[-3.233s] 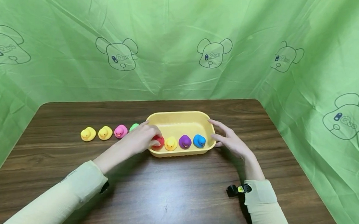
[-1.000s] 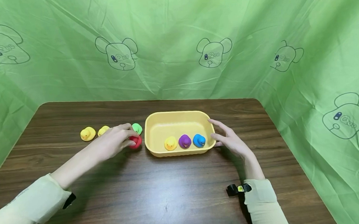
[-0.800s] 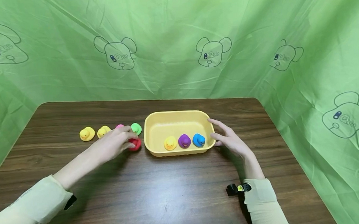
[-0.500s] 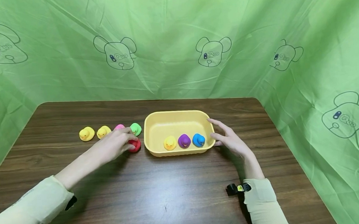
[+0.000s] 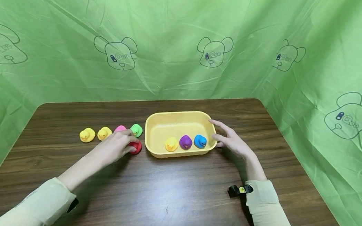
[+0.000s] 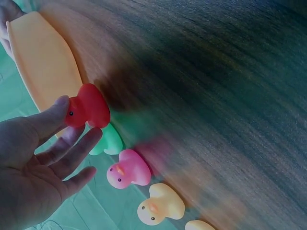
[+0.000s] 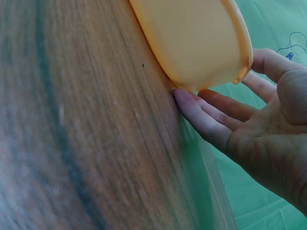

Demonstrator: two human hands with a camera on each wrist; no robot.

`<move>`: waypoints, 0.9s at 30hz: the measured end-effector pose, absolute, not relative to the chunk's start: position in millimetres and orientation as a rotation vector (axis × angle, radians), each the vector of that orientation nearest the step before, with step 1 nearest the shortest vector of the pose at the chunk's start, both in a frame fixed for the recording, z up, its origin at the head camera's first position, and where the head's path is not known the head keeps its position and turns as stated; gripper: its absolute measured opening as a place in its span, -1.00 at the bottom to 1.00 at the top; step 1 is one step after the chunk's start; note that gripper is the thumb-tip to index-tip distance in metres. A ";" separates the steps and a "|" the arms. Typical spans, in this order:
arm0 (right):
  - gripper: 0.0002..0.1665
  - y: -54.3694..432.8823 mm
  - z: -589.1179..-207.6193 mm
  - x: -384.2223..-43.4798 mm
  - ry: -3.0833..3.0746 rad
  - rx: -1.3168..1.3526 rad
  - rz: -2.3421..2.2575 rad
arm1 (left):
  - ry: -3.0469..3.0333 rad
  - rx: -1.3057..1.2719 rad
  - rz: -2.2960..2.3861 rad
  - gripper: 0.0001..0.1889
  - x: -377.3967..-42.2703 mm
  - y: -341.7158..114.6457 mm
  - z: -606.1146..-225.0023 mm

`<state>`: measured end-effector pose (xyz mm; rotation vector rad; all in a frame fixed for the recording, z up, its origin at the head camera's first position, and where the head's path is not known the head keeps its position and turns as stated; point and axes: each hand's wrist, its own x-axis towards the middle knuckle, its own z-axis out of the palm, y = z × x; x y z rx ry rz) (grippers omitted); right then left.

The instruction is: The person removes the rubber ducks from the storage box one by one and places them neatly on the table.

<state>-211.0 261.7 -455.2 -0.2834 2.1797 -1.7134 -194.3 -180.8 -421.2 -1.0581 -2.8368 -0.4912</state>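
Fingers [image 6: 76, 152] of our left hand [image 5: 116, 146] pinch the red duck [image 6: 93, 108], now out past the left edge of the tray [image 5: 180, 127].
Three ducks [image 5: 186, 142] remain inside; our right hand [image 5: 236, 145], fingers spread, touches its right edge.

A brown wood-grain table [image 5: 174, 203] occupies the lower part of the head view. On it stand a yellow tray [image 5: 181, 154] near the centre and, at centre left, two yellow ducks [image 5: 87, 135], one pink duck [image 5: 120, 128] and one green duck [image 5: 136, 130].

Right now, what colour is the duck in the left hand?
The duck is red, seen best in the left wrist view.
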 end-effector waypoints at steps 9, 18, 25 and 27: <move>-0.24 261.7 -455.7 -210.9 2.183 -0.283 -1.713 | -2.833 -1.047 -0.495 -0.80 -195.0 -180.3 -425.1; -0.25 261.7 -455.4 -210.7 2.190 -0.277 -1.712 | -2.839 -1.025 -0.513 -0.81 -195.3 -180.5 -427.2; -0.24 261.6 -455.2 -210.7 2.187 -0.277 -1.711 | -2.870 -1.008 -0.536 -0.78 -195.0 -181.0 -420.5; -0.24 261.4 -454.8 -210.6 2.185 -0.278 -1.711 | -2.875 -0.990 -0.539 -0.76 -195.6 -181.5 -416.1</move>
